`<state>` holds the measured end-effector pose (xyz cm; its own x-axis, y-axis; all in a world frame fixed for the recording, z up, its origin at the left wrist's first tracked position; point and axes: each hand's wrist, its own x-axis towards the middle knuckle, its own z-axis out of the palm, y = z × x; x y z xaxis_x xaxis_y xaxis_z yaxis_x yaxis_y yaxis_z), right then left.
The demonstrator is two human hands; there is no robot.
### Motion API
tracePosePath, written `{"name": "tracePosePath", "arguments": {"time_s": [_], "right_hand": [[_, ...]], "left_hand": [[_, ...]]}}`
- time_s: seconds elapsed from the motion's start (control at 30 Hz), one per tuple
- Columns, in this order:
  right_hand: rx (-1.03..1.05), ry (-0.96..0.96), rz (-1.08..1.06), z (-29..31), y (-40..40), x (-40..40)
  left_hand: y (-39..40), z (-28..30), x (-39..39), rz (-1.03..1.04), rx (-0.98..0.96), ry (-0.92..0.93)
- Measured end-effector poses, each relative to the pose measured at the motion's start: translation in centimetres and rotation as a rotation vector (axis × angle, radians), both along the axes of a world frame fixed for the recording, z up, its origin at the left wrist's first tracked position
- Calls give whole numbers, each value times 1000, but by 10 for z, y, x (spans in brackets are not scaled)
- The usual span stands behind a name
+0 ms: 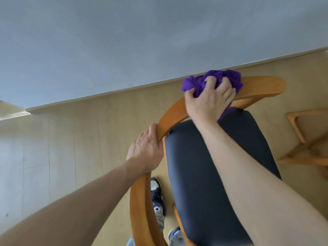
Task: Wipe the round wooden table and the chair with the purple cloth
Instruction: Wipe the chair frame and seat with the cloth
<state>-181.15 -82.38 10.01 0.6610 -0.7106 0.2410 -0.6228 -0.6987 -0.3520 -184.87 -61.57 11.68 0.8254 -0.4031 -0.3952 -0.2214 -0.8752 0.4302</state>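
A pale wood-look floor [71, 139] runs under me up to a plain grey-white wall [142, 41], with a light skirting strip where the two meet.

My right hand [209, 100] is curled over the bunched purple cloth [213, 79], fingers dug into its folds, pressing it down on the far part of the chair's curved wooden back rail [262, 86]. A tail of the cloth hangs below my palm on the right, down toward the seat. My right forearm crosses over the seat from the near right corner.

My left hand [145, 150] grips the same rail lower on its left sweep, fingers wrapped over the wood and tucked out of sight on the seat side, thumb lying along the outer edge. It holds nothing but the rail. My left forearm comes in from the near left.

The chair [138, 201] sits right below me: an orange-brown bentwood frame arcing from near centre, up the left side and across to the far right, around a dark padded seat [204, 174] that fills the middle.

Between the rail and the seat, near the bottom, I can see one shoe [156, 190], dark with white patches, and grey trouser fabric [159, 219] below it.

Off to the right, well apart from the chair, part of another light wooden frame [301, 132] stands on the floor; I cannot tell what piece of furniture it belongs to
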Motion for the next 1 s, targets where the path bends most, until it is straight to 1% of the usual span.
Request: {"name": "tracePosePath", "arguments": {"time_s": [0.03, 0.17, 0.23, 0.33, 0.4, 0.47, 0.57, 0.67, 0.73, 0.77, 0.87, 0.93, 1.0], "right_hand": [[-7, 2, 58, -1, 17, -3], [-39, 31, 401, -13, 71, -28], [-54, 44, 487, -17, 73, -32], [-101, 50, 570, -13, 45, -24], [-139, 25, 497, -11, 12, -15], [-172, 2, 325, -10, -32, -11], [-178, 22, 69, -8, -92, -10], [-186, 44, -68, -14, -105, -8], [-209, 35, -119, -20, -96, -5], [-213, 22, -135, -21, -93, -4], [-213, -10, -122, -19, -95, -3], [-222, -35, -108, -21, -99, -6], [-245, -63, -53, -25, -100, -13]], "left_hand": [[0, 0, 1, -1, 2, -1], [-1, -2, 2, 16, -19, 24], [-1, -1, 2, 26, -28, 34], [-1, 0, 2, 19, 12, 7], [0, -2, 1, 3, 14, -6], [2, -4, 1, 0, 12, -7], [-1, -5, 2, 2, 3, -5], [-2, -4, 2, -43, 26, 8], [-7, -4, 12, -100, 76, 42], [-18, -4, 23, -114, 69, 44], [-82, -5, 65, -176, -69, 12], [-125, -10, 83, -309, -59, -63], [-143, -20, 83, -375, -14, -207]]}}
